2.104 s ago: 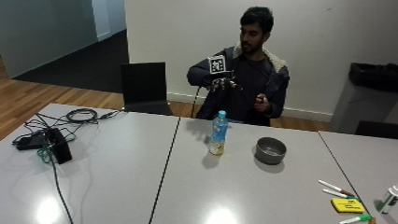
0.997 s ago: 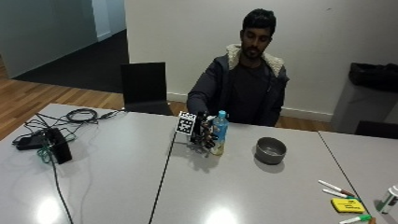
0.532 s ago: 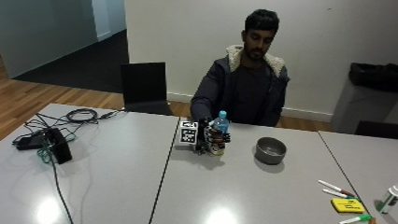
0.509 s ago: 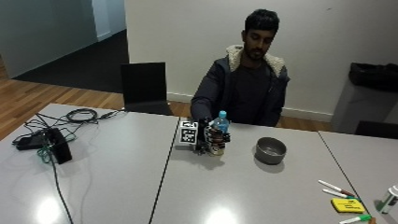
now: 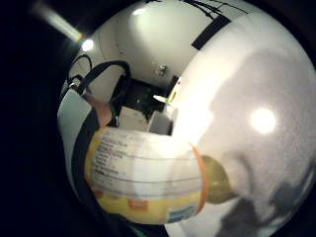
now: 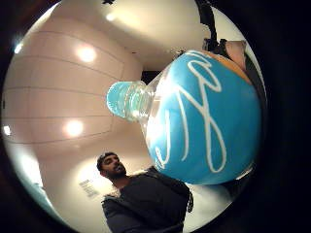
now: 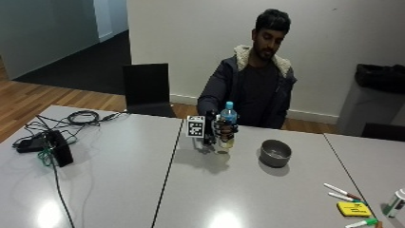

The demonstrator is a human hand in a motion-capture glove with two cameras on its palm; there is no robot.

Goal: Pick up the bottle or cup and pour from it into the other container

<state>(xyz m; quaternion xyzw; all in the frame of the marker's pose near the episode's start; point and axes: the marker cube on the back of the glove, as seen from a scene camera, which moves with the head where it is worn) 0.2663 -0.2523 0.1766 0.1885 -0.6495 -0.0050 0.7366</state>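
On the grey table (image 7: 190, 190), the bottle (image 7: 226, 127) is held upright at its middle by the gloved right hand (image 7: 218, 129), fingers wrapped round the label. Its blue cap (image 6: 122, 98) looks closed and probably has to be removed first. Near it, apart, stands the metal bowl (image 7: 276, 153). A straight lift is advised, then a slow tilt over the bowl's centre.

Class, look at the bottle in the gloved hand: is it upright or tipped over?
Upright. In the outside view the bottle has its blue cap on top, gripped by the right hand.
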